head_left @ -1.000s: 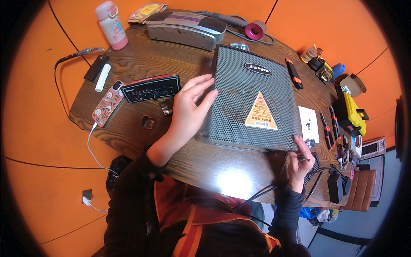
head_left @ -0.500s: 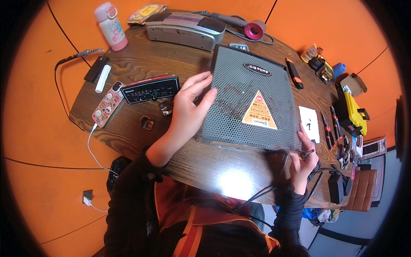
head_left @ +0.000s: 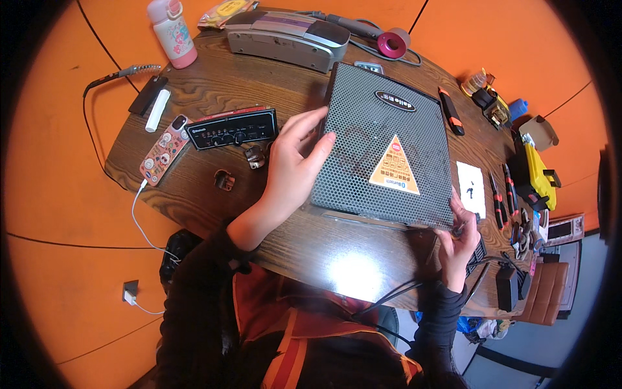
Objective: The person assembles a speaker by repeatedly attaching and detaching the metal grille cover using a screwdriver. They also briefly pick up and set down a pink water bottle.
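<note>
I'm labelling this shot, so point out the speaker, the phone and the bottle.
Speaker (head_left: 377, 144), head view: on its mesh front.
Phone (head_left: 164, 150), head view: on its patterned case.
Bottle (head_left: 174, 39), head view: on its white side.

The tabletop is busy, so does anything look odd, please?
Nothing looks damaged or spilled. A small shiny piece lying loose left of the grille-fronted speaker, near the black control panel, looks slightly odd, being attached to nothing.
</note>
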Demonstrator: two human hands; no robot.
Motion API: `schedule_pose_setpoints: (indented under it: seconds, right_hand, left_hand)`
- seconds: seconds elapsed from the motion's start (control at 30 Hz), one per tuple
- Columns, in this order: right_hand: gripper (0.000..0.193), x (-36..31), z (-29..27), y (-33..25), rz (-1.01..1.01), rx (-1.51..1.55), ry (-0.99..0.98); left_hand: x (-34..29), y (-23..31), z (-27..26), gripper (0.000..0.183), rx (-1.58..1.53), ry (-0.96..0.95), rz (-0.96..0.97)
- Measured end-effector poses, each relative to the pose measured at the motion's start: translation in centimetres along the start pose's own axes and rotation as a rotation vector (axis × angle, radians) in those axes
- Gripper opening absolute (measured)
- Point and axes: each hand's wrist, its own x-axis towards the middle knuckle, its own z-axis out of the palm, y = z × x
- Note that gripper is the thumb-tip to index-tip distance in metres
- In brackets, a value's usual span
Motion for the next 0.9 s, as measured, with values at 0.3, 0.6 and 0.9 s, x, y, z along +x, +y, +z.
schedule_pose_setpoints:
  seconds: [0.3,0.6,0.9]
  right_hand:
    - [0.044,-0.2,-0.5,-0.6,-0.020,0.052,0.143]
    - [0.048,1.6,-0.3,-0.9,-0.084,0.015,0.061]
    - [0.041,1.3,-1.1,-1.4,-0.117,-0.076,0.090]
  left_hand:
    - [-0.3,0.7,0.0,0.036,0.046,-0.011,0.068]
    - [0.7,1.5,0.1,0.042,0.015,-0.074,-0.030]
    - [-0.2,3.0,0.5,0.051,-0.198,-0.106,-0.147]
